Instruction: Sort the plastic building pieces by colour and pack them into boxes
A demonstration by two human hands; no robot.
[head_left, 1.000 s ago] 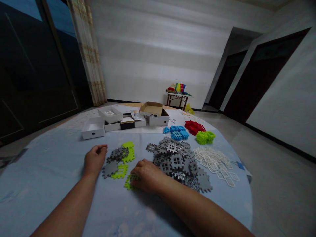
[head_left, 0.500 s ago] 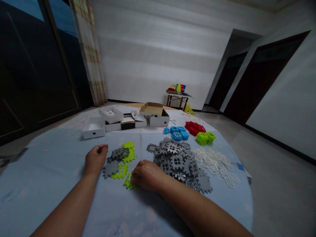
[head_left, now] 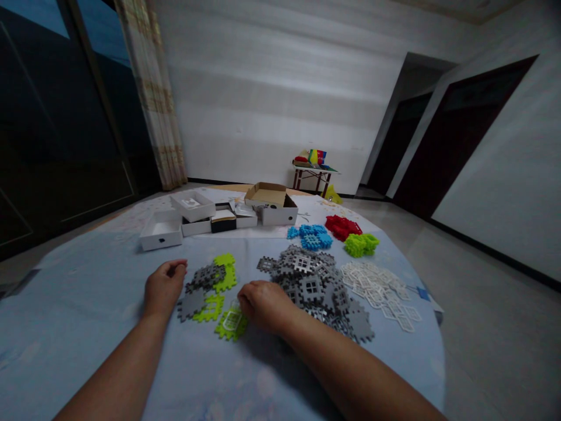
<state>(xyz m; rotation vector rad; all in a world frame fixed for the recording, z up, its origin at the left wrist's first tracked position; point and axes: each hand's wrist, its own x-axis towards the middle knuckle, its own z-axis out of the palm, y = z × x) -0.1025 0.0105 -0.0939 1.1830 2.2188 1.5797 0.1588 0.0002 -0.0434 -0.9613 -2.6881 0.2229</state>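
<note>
My left hand rests on the cloth with loosely curled fingers, and nothing shows in them. Just right of it lie grey toothed building plates, partly stacked, and lime green ones. My right hand is closed, its fingertips turned down and hidden. Beside those fingertips is a lime green toothed plate with a white window frame lying on it. The frame's upper end reaches close to the fingers; whether they touch it I cannot tell. A heap of grey toothed plates lies behind and right of this hand.
White open boxes and a cardboard-lined box stand at the back. Blue pieces, red pieces, lime green pieces and white window frames lie in piles to the right. A small side table stands by the wall.
My right hand has shifted up and right off the green plate, uncovering the white window frame on it. My left hand stays curled in place. The whole view has shifted slightly.
</note>
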